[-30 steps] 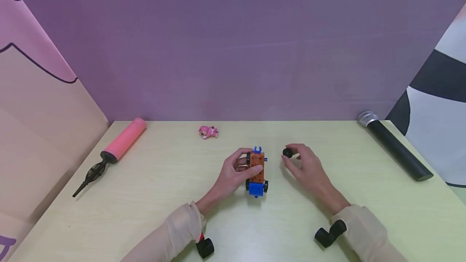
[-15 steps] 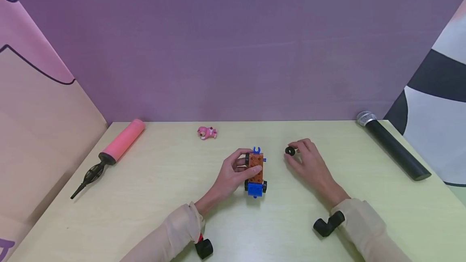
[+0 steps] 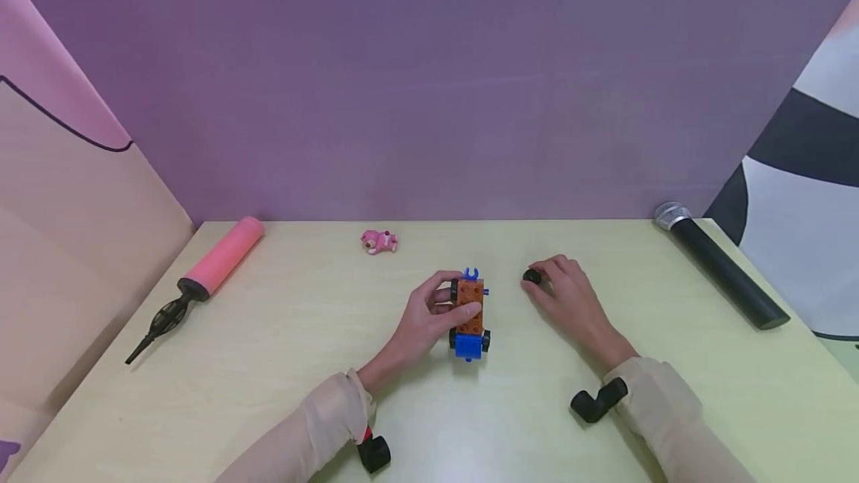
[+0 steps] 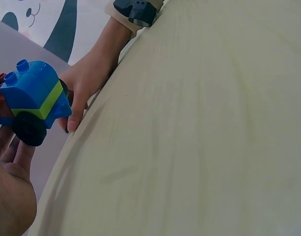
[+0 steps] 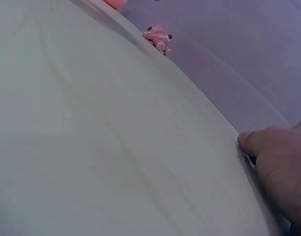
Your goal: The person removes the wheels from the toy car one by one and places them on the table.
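Observation:
My left hand (image 3: 426, 319) grips a toy block car (image 3: 469, 323) from its left side, thumb over the orange studded body. The car has a blue block at the near end, a blue hook at the far end and black wheels. A bare blue axle stub (image 3: 486, 292) sticks out at its far right. In the left wrist view the blue block (image 4: 35, 86) shows a lime-green stripe. To the right, my right hand (image 3: 570, 300) pinches a small black toy wheel (image 3: 532, 276) between thumb and fingers, low over the table; the right wrist view mostly hides the wheel behind the hand.
A pink toy bear (image 3: 379, 241) lies near the table's back edge. At the left is a pink hand pump (image 3: 224, 256) with a black nozzle; a black microphone (image 3: 725, 267) lies at the right. A purple panel (image 3: 429, 88) stands behind the table (image 3: 268, 364).
The wheel turns in my right fingers, its hollow face showing half a second ago and now turned away. My left hand keeps its grip on the car. The whole view shifts slightly.

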Tool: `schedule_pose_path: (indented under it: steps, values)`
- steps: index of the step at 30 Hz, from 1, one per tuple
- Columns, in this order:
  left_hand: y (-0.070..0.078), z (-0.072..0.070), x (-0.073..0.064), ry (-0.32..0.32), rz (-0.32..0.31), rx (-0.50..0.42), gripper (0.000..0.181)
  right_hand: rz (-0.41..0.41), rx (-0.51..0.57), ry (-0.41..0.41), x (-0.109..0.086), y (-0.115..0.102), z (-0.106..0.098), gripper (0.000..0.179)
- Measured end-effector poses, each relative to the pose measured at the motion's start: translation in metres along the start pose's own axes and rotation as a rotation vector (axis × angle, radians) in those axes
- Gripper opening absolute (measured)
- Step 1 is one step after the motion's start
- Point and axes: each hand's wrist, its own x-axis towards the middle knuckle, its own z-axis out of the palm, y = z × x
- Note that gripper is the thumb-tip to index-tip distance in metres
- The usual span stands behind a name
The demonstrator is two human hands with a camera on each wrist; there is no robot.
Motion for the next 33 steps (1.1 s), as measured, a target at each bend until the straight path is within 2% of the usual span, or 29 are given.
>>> schedule_pose_path:
  steps: [9, 20, 28, 33]
  values:
    - [0.0035, -0.0014, 0.0002, -0.001, 0.001, 0.008, 0.048, 0.023, 0.002, -0.032, 0.0064, 0.0016, 0.003, 0.032]
    - [0.0007, -0.0013, -0.0003, -0.007, 0.003, -0.009, 0.051, 0.07, 0.026, -0.089, 0.0076, 0.0015, -0.0007, 0.034]
    - [0.001, -0.0004, 0.0, 0.001, -0.007, -0.003, 0.047, 0.073, 0.044, -0.085, 0.0069, 0.0016, -0.0039, 0.043]
    - [0.0019, 0.0009, 0.0005, 0.01, -0.001, 0.004, 0.043, 0.108, 0.093, -0.058, 0.002, -0.0003, -0.0058, 0.041]
